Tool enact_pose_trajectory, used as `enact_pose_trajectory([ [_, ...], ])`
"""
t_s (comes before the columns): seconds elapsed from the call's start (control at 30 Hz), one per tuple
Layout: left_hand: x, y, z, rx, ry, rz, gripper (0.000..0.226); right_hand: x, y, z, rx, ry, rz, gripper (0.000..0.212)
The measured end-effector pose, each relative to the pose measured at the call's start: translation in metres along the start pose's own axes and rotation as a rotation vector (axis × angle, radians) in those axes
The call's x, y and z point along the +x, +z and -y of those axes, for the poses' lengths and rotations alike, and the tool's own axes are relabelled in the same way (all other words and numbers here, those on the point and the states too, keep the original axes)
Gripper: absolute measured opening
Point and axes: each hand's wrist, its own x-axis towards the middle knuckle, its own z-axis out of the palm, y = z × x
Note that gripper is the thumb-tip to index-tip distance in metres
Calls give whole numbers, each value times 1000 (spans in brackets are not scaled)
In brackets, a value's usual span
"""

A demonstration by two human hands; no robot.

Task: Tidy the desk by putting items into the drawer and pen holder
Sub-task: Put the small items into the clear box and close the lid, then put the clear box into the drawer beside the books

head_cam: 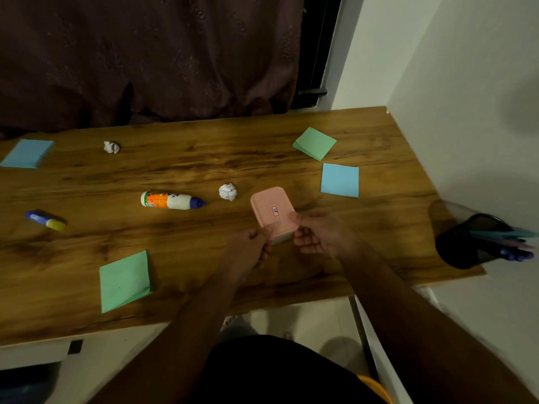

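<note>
Two hands are on one thing: I have my left hand [252, 243] and right hand [316, 233] both curled onto the near end of a small pink lidded box [272, 212], thumbs on top of the lid, fingers tucked under the sides. Whether the box is lifted or resting on the counter [204, 164] I cannot tell from this view; its far end points away from me.

Just beyond the box sits a crumpled paper ball [227, 191], and left of that a white glue bottle [170, 200] lies on its side. Further left lies a glue stick [46, 220]. Another paper ball [111, 147] sits near the back edge. Sticky-note pads are scattered: green [124, 280] near the front, green [315, 142] and blue [339, 179] to the right, blue [27, 153] far left. The black pen holder [466, 243] stands at the right end, already carrying pens [507, 242]. A drawer front [32, 352] shows below the counter's left front edge; it looks closed.

My worry is the lid. If my thumbs only bear on it and it is not snapped down, lifting could pop it and spill whatever is inside. Swinging the box left toward the drawer could also knock the paper ball or roll the glue bottle off the edge.
</note>
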Motion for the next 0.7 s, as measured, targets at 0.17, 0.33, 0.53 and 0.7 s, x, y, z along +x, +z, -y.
enact_pose_trajectory([
  [0.17,-7,0,-1,2,16,15,41,-8,6,-4,-16,-77,-67,33],
  [0.33,-23,-9,5,74,15,-52,67,-26,4,-25,45,-230,-217,50],
  [0.53,-54,-21,36,-207,-196,66,71,-60,-12,-89,323,-204,-312,55],
  [0.7,-92,-19,78,-248,-347,236,72,-92,11,-159,476,-83,-370,70],
])
